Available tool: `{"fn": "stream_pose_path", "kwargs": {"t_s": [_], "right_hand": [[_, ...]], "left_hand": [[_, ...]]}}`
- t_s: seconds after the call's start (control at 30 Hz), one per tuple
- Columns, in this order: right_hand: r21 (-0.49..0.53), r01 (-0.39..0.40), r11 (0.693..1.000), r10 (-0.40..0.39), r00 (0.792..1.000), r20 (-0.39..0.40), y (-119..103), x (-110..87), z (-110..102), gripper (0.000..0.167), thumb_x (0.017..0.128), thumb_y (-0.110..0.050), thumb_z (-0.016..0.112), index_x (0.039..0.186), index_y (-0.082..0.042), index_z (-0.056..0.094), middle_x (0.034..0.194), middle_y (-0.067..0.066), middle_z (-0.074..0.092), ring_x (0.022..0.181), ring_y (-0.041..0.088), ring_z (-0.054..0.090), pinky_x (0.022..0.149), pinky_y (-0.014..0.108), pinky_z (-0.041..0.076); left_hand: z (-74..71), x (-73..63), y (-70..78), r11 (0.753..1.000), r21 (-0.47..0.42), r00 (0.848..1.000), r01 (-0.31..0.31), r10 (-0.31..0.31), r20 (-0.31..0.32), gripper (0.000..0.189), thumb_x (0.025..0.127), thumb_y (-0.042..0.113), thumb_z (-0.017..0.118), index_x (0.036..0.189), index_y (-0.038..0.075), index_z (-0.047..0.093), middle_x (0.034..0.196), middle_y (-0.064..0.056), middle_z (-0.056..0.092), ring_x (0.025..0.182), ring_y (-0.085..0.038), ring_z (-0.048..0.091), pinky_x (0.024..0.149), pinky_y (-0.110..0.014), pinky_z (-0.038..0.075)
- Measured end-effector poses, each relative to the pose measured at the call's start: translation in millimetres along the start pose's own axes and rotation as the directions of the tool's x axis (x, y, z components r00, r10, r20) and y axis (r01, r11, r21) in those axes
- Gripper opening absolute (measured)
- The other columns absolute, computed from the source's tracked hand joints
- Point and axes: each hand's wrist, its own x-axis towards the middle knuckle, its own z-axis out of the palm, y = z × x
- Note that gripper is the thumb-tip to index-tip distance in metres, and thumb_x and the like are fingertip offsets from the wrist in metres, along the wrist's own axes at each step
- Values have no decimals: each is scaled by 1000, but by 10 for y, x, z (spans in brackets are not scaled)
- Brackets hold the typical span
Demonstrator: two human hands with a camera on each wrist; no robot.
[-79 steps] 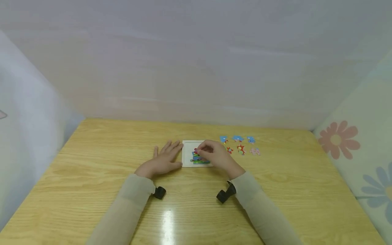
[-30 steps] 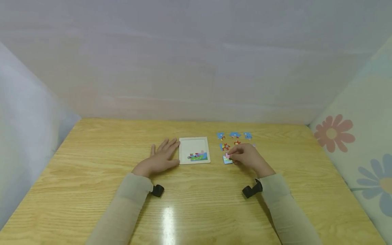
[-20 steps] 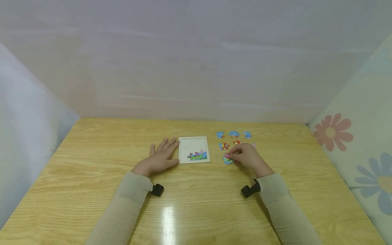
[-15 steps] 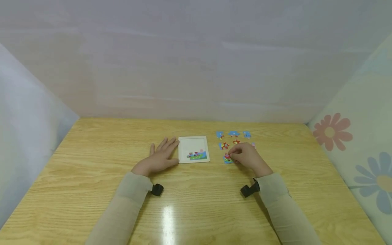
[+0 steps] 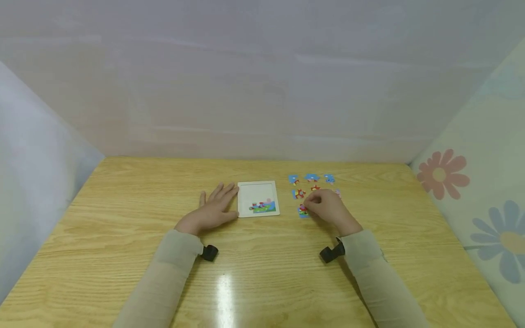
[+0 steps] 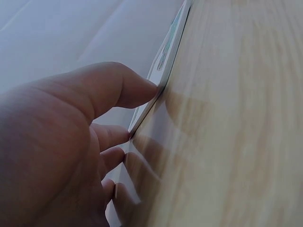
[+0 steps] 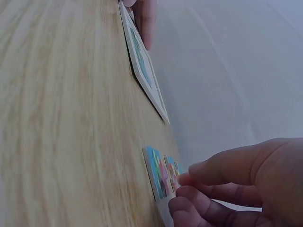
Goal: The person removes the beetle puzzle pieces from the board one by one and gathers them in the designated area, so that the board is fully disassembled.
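In the head view a shallow white puzzle tray (image 5: 255, 191) lies on the wooden table, with several joined pieces (image 5: 263, 207) along its lower right. My left hand (image 5: 212, 210) lies to its left, fingers spread. In the left wrist view the thumb and fingertips touch the tray's edge (image 6: 171, 61). To the right of the tray, my right hand (image 5: 330, 209) pinches a blue, green and red puzzle piece (image 5: 302, 212) by its upper right side. In the right wrist view thumb and index finger meet at that piece (image 7: 155, 172); the fingers hide part of it.
Loose puzzle pieces lie in rows beyond my right hand, among them a blue one (image 5: 312, 177) at the back and a red one (image 5: 299, 194). A pink piece (image 5: 338, 192) shows partly behind the hand. A pale cloth wall (image 5: 262, 91) stands behind the table.
My right hand has left the tray and moved right to the loose pieces. There, the visible part of the pinched piece has gone from pink to red. My left hand stays beside the tray.
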Motion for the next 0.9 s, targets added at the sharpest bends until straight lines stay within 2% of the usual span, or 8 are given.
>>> {"fn": "stream_pose_path", "kwargs": {"t_s": [0.13,0.3,0.57,0.9], "right_hand": [[46,21,999,-20,1000,-23,-53,-14,46,14,98,-14,67,105,-3,73,97,6,73,91,22,67,84,42,54],[90,81,993,-80,997,-13,-150,5,154,16,98,-15,68,110,-4,72,102,6,71,92,21,64,84,40,54],[83,149,985,-152,988,21,-339,94,326,14,97,-11,68,108,-4,73,102,5,70,91,19,64,83,38,55],[102,149,984,-156,985,69,-525,189,492,21,92,-3,71,112,-2,73,104,7,71,92,18,65,85,34,56]], "left_hand": [[-4,8,-4,1000,-1,1000,-3,3,3,80,104,39,55,165,15,10,171,-6,0,155,-32,-15,111,-67,-22],[-17,8,-16,1000,2,1000,2,-2,3,80,103,40,55,165,15,10,171,-6,0,155,-32,-15,110,-67,-23],[-36,0,-10,1000,2,1000,10,-10,-5,80,103,39,56,165,14,11,171,-8,1,155,-34,-14,111,-68,-22],[-39,-5,10,1000,-1,1000,6,-6,1,79,103,37,56,164,12,12,171,-9,1,155,-34,-14,111,-68,-22]]}}
